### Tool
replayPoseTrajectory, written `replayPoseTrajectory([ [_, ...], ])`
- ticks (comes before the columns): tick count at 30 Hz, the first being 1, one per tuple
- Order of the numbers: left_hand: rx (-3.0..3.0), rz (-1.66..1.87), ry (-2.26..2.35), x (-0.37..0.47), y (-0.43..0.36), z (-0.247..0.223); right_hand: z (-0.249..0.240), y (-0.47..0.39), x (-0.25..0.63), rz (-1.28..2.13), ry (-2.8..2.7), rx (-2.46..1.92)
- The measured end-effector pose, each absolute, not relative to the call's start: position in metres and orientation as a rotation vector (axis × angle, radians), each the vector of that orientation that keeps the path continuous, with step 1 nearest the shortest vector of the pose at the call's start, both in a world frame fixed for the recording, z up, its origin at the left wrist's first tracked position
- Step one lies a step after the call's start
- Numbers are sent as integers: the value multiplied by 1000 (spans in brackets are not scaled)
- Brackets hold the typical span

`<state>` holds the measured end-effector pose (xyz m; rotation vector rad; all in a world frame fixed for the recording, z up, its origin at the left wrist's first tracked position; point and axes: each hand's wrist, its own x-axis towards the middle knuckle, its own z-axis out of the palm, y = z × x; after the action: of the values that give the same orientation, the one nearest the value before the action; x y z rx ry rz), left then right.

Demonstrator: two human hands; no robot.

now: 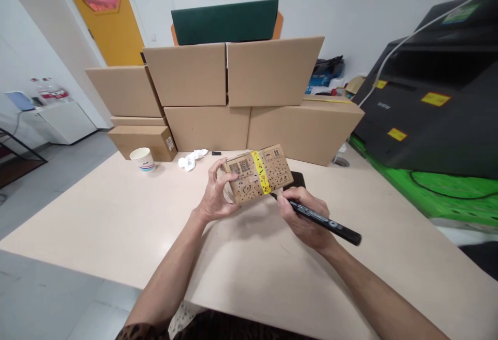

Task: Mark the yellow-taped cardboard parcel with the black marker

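Note:
A small brown cardboard box [249, 180] with printed black marks and a strip of yellow tape [261, 173] is tilted above the table. My left hand [218, 195] grips it by its left end, thumb below and fingers along the upper side. In my right hand [305, 215] is a black marker pen [324, 221], its tip pointing at the box's lower edge beside the tape. Whether the tip touches the box I cannot tell. Behind the box, partly hidden, lies a flat black object [298, 180] on the table.
Large cardboard boxes [210, 127] are stacked along the table's back, a dark green box [225, 23] on top. A paper cup [142, 159], a crumpled white tissue [192, 159] and a small black cap [216, 153] stand or lie before them. A big black machine [424, 86] is at right.

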<state>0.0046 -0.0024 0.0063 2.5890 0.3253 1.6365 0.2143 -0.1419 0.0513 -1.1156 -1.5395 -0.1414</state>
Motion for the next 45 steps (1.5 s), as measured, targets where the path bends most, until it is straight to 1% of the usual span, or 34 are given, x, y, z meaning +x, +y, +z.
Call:
replayPoseTrajectory([
  [3,2605,1623,331,4,-3,7,49,-141,215,-78,-1576,-1115],
  [9,2601,1628,303,4,-3,8,55,-134,215,-95,-1459,-1144],
  [14,2607,1616,316,4,-2,5,53,-124,216,-17,-1503,-1132],
  [25,2651,1576,279,5,-3,5,60,-116,216,-8,-1433,-1131],
  [30,2617,1605,292,5,-1,2,56,-127,228,-2,-1416,-1180],
  [34,2585,1588,294,3,-1,3,34,-141,243,-192,-1533,-1151],
  [37,2573,1565,276,1,-1,7,5,-148,257,-289,-1818,-1026],
  [39,2574,1545,267,1,-1,9,-16,-150,266,-335,-2005,-1079],
  [42,2580,1531,275,0,-1,10,-39,-150,275,-179,-2259,-1205],
  [45,2585,1521,288,-1,0,9,-52,-147,276,-25,-2352,-1338],
])
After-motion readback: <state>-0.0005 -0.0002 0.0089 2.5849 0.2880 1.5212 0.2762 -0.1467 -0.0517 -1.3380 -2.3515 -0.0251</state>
